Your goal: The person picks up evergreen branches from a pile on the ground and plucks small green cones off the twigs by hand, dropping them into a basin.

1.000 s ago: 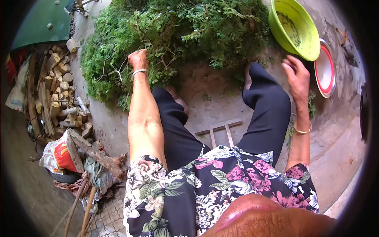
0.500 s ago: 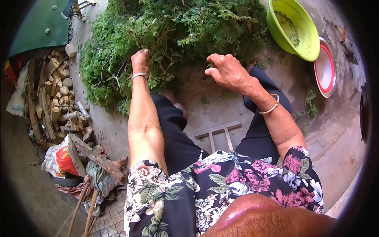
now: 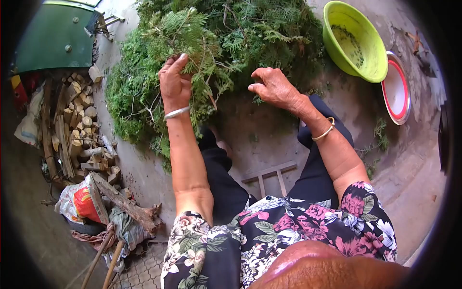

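Note:
A leafy evergreen sprig (image 3: pixel 180 33), apparently cypress-like, is raised in my left hand (image 3: pixel 175 86), its thumb and fingers closed around the stem. The sprig's flat green fronds spread above and beside the hand, in front of a large heap of similar branches (image 3: pixel 269 38). My right hand (image 3: pixel 276 90) hovers at the near right edge of that heap, above my knee. Its fingers are loosely curled, with a gap between thumb and index finger and nothing visible there. The palm is hidden.
A lime-green basin (image 3: pixel 332 26) with small dark green bits inside stands at the upper right, beside a red-rimmed white basin (image 3: pixel 406 86). Chopped firewood (image 3: pixel 79 130) is piled on the left, near bags (image 3: pixel 79 200) and a log (image 3: pixel 125 197). A wooden frame (image 3: pixel 269 174) lies between my legs.
My left hand has turned and now lifts a sprig above the heap. The right hand keeps nearly the same pose. The whole view has shifted slightly.

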{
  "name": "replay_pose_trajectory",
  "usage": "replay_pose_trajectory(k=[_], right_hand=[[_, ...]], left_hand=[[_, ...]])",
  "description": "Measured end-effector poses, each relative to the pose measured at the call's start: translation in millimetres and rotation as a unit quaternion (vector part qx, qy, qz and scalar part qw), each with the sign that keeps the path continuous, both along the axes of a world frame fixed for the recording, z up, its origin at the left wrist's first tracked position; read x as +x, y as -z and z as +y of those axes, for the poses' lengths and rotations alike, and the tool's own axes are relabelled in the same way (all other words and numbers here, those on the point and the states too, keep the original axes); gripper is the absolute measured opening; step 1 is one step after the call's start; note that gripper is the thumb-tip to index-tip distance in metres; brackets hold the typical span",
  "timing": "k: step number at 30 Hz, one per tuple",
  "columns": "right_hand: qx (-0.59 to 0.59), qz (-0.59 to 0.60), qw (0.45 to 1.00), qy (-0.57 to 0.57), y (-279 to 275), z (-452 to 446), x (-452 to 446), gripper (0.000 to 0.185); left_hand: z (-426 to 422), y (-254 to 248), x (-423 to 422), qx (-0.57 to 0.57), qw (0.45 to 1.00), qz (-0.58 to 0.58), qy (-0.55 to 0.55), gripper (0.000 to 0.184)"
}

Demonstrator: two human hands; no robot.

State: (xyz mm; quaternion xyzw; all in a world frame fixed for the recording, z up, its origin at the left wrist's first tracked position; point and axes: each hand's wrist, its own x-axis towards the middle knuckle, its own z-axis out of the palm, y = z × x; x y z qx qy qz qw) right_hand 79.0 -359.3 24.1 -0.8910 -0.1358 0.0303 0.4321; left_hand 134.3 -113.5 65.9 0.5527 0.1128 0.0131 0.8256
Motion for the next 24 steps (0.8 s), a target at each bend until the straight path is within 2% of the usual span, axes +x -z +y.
replay_pose_trajectory(k=[3,5,7,9,10,11,12,13,15,17,19,22,24], right_hand=[[0.040,-0.026,0.999,0.008,-7.2,0.9,3.6,0.033],[0.084,0.055,0.995,0.021,-17.4,1.5,6.2,0.035],[0.112,0.073,0.991,0.004,-23.6,3.4,7.2,0.036],[0.133,0.088,0.987,-0.023,-22.4,9.6,6.8,0.037],[0.159,0.165,0.972,-0.045,-16.4,14.5,5.8,0.039],[0.183,0.240,0.951,-0.064,-16.2,16.8,5.4,0.040],[0.199,0.176,0.962,-0.065,-17.7,19.4,-0.4,0.046],[0.187,0.178,0.964,-0.069,-18.0,19.9,-1.2,0.045],[0.247,0.241,0.936,-0.073,-23.5,19.6,-1.2,0.045],[0.340,0.292,0.894,-0.022,-25.2,20.3,1.1,0.045],[0.359,0.289,0.887,0.006,-32.8,18.5,0.2,0.044],[0.364,0.238,0.898,-0.064,-33.3,15.4,4.6,0.031],[0.367,0.225,0.901,-0.060,-34.0,12.7,5.2,0.031]], left_hand=[[-24.5,-22.0,-22.1,-0.020,0.998,-0.059,0.015,0.009],[-32.0,-23.4,-30.3,0.015,1.000,-0.021,0.003,0.010],[-38.9,-25.0,-35.1,0.013,0.999,-0.043,0.009,0.005],[-42.9,-25.7,-30.4,0.065,0.996,-0.061,-0.033,0.008],[-46.4,-18.8,-29.5,0.083,0.995,-0.026,-0.042,0.014],[-53.3,-14.2,-29.5,0.027,0.998,0.000,-0.057,0.019],[-59.1,-11.1,-28.8,0.012,0.998,-0.036,-0.049,0.022],[-63.6,-11.4,-28.8,0.001,0.997,-0.072,-0.041,0.024],[-67.8,-14.7,-32.6,-0.023,0.996,-0.088,0.004,0.021],[-70.6,-15.4,-38.0,-0.048,0.993,-0.099,0.047,0.021],[-72.9,-14.8,-41.8,0.053,0.990,-0.129,0.027,0.022],[-79.1,-20.9,-43.4,0.045,0.989,-0.131,0.043,0.017],[-81.9,-23.0,-44.8,0.069,0.984,-0.159,0.030,0.010]])
